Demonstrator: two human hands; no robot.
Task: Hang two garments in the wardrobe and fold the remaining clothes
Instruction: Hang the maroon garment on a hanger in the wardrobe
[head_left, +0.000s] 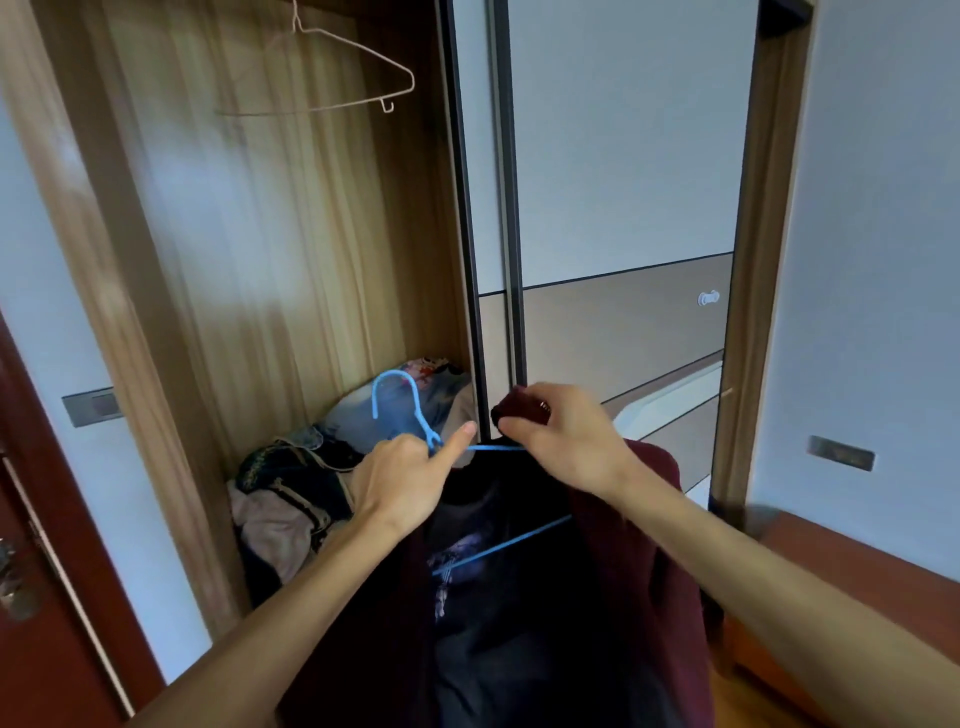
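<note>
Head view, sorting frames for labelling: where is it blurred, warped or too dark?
In the head view, the wardrobe's wood panels smear with motion blur; wide-angle distortion bows the door frame; the dark garment loses detail in shadow; blue hanger reads clearly.

Soft, dimmish indoor daylight, pale sheen on the wardrobe back panel (270, 218), motion blur, wide-angle bending at edges.

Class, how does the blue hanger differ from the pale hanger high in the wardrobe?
The blue hanger is low, gripped by the left hand; the pale hanger hangs high in the wardrobe. The blue hanger carries dark clothing; the pale hanger is bare. Both have hooks.
</note>
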